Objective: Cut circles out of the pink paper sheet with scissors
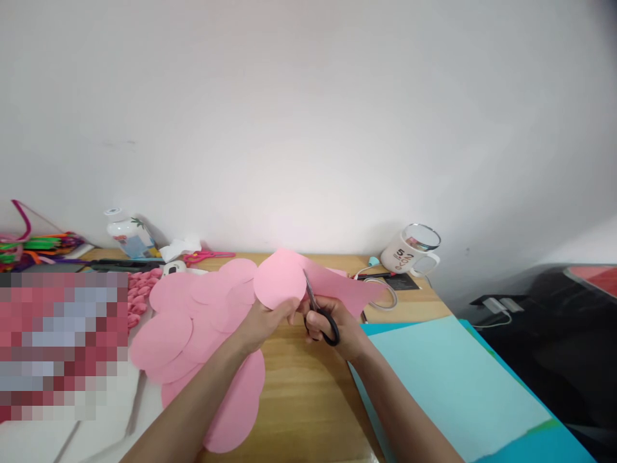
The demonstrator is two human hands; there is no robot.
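Now | left fingers (288, 310) pinch pink paper disc (279, 280) | right fingers (315, 319) grip black-handled scissors (310, 292) at its edge | tabletop (299, 386) below

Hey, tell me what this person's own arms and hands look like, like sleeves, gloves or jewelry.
The left forearm and right forearm are bare, with no sleeve in view. The left hand and right hand wear no gloves. No watch or bracelet shows on either wrist; the fingers are too small to rule out rings.
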